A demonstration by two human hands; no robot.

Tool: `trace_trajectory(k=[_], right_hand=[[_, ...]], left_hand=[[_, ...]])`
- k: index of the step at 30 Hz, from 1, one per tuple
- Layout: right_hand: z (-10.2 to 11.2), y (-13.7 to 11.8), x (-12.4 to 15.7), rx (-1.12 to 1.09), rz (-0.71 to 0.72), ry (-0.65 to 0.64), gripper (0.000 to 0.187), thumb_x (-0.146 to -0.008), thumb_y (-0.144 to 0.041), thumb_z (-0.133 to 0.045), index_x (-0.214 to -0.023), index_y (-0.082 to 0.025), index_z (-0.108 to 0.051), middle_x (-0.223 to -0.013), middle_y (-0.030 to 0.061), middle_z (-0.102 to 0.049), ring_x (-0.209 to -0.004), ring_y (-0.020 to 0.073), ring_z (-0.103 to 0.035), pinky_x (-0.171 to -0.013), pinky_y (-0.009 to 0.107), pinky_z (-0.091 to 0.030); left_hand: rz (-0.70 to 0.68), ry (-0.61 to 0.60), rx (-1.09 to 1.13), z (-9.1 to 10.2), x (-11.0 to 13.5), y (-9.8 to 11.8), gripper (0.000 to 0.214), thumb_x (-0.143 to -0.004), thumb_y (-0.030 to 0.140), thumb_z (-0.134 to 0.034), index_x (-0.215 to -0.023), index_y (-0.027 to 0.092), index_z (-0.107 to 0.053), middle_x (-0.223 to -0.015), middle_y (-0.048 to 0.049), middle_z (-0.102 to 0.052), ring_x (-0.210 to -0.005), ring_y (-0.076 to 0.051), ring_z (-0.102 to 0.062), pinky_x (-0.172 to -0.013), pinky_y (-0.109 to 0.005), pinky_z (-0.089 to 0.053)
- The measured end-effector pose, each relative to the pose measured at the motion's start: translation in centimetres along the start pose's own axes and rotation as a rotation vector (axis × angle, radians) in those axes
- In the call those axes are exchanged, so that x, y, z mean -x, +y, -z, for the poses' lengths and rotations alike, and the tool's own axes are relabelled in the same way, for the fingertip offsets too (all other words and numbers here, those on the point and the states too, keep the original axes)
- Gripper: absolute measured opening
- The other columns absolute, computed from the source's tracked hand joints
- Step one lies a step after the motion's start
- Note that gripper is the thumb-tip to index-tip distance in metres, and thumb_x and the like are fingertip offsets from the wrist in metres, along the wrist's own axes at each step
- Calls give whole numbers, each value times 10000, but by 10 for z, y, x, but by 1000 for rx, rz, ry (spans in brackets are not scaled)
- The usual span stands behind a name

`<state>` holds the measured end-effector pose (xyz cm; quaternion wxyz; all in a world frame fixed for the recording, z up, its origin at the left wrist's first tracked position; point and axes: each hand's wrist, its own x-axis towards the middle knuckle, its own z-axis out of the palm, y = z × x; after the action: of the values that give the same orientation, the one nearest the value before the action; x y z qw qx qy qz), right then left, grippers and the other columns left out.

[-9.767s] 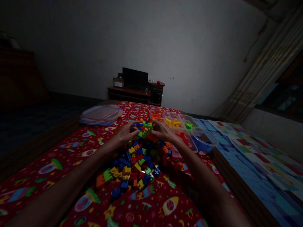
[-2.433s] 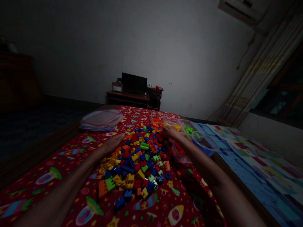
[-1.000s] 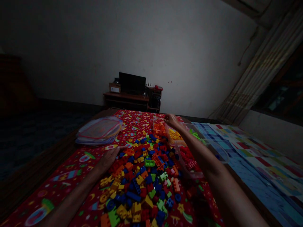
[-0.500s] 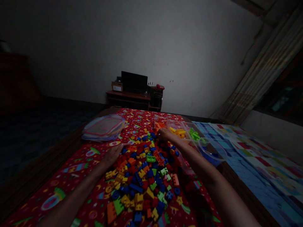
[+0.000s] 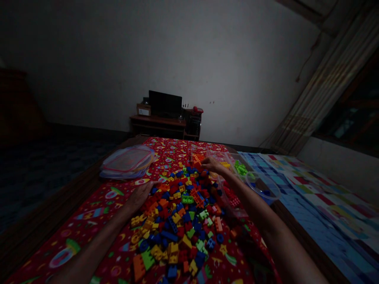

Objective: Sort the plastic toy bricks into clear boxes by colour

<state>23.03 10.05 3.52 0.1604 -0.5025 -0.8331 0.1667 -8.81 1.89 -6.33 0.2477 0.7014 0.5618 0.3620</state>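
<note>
A large heap of toy building bricks (image 5: pixel 177 221) in red, blue, yellow, green and orange spreads over a red patterned cloth (image 5: pixel 97 232). At the heap's left edge lies my left hand (image 5: pixel 140 196), its fingers stretched out against the bricks and holding nothing. My right hand (image 5: pixel 213 165) is at the far end of the heap, with fingers pinched on an orange brick (image 5: pixel 197 164). This brick is by the front of a clear box with orange bricks (image 5: pixel 197 157). Dim light blurs the fingertips.
Stacked clear lids (image 5: pixel 127 162) lie at the left. To the right stand a box of yellow bricks (image 5: pixel 225 164), a box of green bricks (image 5: pixel 241 168), a round tub with blue bricks (image 5: pixel 266 193) and a box with red bricks (image 5: pixel 235 202). Behind is a desk with a monitor (image 5: pixel 165 104).
My right hand has lifted from the far end of the heap and shifted slightly right, now with an orange brick at its fingertips. My left hand has stayed in place. The view has shifted slightly.
</note>
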Motion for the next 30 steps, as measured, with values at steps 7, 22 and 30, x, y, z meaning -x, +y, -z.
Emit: trace_trajectory(k=[7,22,30], right_hand=[[26,3,-34,112,-107,304,171,-713,-206,-452,-561,-146,-504,-519,-45,-354,-516,75,-309,-505,223,-204],[-25,9,14,438,122,-101,158,-708,-28,-521,-726,-117,-650,-676,45,-594,-600,105,-424,-577,213,-346],[-27,16,31,514,106,2,283,-802,-75,-513,-1053,-125,-633,-947,117,-642,-810,157,-550,-734,256,-425]], left_hand=[[-4,-7,14,-2,-1,-5,677,-849,633,-250,-1099,191,-698,-1146,-71,-693,-1082,-258,-619,-969,-357,-455],[3,-16,-50,1,2,7,611,-857,519,-240,-1090,183,-695,-1128,-73,-701,-1053,-248,-632,-936,-345,-475],[2,-19,-64,1,2,7,657,-850,565,-224,-1097,183,-699,-1130,-73,-698,-1070,-263,-622,-944,-357,-470]])
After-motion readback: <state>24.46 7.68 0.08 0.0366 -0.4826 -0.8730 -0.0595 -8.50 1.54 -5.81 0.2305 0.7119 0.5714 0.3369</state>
